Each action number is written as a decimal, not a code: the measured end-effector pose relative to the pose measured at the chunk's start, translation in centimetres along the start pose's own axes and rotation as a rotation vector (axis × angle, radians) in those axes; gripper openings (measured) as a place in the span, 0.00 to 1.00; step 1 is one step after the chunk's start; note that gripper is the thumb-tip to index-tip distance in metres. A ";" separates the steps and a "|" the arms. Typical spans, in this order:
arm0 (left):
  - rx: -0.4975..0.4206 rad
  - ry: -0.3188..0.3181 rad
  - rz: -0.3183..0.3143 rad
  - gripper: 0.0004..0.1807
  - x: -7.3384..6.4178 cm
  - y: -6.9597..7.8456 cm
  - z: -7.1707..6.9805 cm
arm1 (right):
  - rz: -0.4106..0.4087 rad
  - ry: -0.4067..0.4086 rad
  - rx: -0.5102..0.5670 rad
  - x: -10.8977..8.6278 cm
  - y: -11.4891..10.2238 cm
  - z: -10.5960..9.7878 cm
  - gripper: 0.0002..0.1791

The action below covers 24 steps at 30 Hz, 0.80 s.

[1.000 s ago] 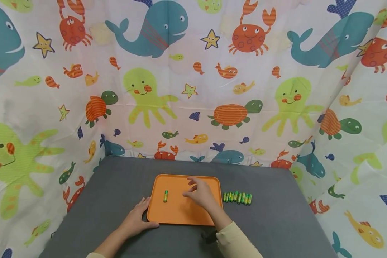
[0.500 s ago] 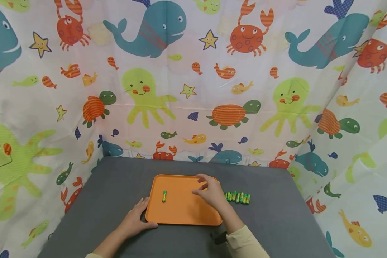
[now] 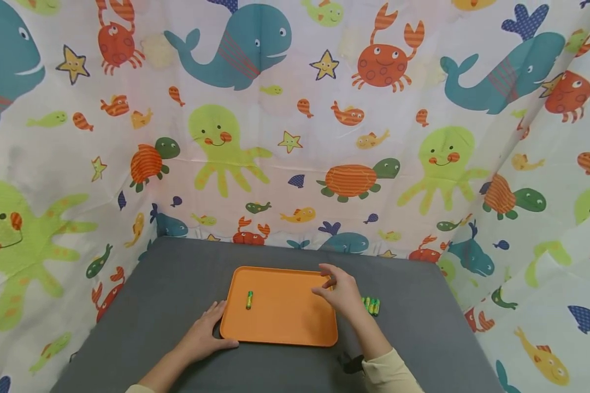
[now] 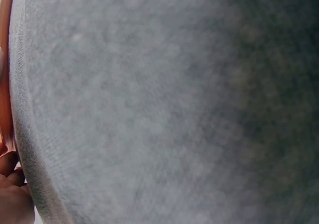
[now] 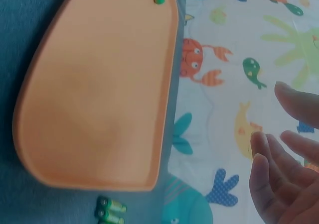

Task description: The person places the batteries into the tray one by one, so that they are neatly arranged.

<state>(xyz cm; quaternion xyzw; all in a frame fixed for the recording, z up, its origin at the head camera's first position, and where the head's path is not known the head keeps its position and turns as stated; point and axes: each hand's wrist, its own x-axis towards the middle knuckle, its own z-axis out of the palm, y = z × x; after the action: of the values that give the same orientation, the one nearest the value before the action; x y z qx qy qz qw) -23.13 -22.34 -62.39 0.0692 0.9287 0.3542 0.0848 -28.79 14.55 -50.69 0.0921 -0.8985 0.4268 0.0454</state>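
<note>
An orange tray lies on the grey table, with one green-and-yellow battery standing out on its left part. My left hand rests at the tray's front left corner, fingers along the left side and thumb at the front edge. Above the tray's right edge hovers my right hand, holding nothing; its fingers are loosely bent and apart from the thumb. Just right of the tray lies a row of batteries, partly hidden by that hand. The right wrist view shows the tray and the nearest batteries.
The grey tabletop extends around the tray. A curtain printed with sea animals closes off the back and both sides. A dark object shows by my right wrist.
My right hand has moved right, from over the middle of the tray to its right edge, covering more of the battery row. The left hand stays at the tray's corner.
</note>
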 end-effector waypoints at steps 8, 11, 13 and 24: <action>0.007 -0.015 -0.018 0.66 0.2 0.0 0.1 | 0.040 0.005 -0.027 -0.4 2.0 -2.6 0.38; 0.010 -0.015 -0.023 0.66 0.3 0.0 0.0 | 0.068 0.004 -0.030 -0.5 3.0 -3.6 0.39; 0.013 -0.015 -0.024 0.66 0.3 -0.1 0.0 | 0.076 0.003 -0.031 -0.5 3.6 -4.2 0.39; 0.016 -0.016 -0.027 0.66 0.3 -0.2 0.1 | 0.120 0.016 -0.058 -1.4 6.3 -6.3 0.40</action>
<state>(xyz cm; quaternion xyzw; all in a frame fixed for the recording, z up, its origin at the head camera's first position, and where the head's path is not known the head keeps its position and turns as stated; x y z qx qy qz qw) -23.46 -22.36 -62.63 0.0603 0.9317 0.3448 0.0964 -28.64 23.51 -51.66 0.0333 -0.9139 0.4034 0.0294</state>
